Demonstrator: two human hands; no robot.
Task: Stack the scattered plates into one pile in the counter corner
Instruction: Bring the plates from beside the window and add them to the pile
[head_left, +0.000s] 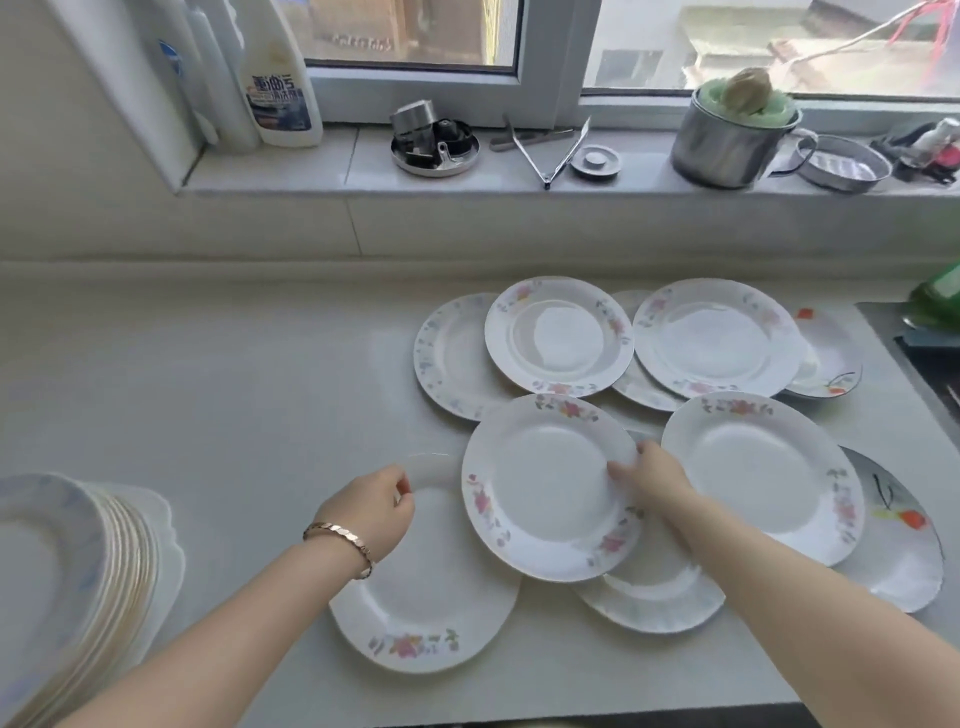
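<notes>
**Item: scattered plates, mid-collection.**

- Round white plate with pink flowers on its rim (545, 488): lying at the middle of the spread on the pale tabletop (208, 389). It is overlapping a white plate with a pink spray at its near edge (426, 613) and a scalloped plain white plate (649, 597).
- Right hand (652, 475): fingers curled over the flowered plate's right rim, gripping that edge only.
- Left hand (374, 512): fingers curled, pinching the far rim of the pink-spray plate.
- Tall pile of white plates (78, 561): standing at the far left, well apart from the spread, its edges looking uneven.
- Large white pink-flowered plate (758, 478): lying just beside the right hand.

**Hazards, as judged:**

- Both hands are holding glazed rims at a single edge, so a slip is likely on lifting.
- Raising the lower plate while the flowered one is resting on it would tip or slide the upper one.
- Dragging either risks clinking against neighbours and chipping them.
- The pile is already high, and an off-centre landing could shift it.
</notes>
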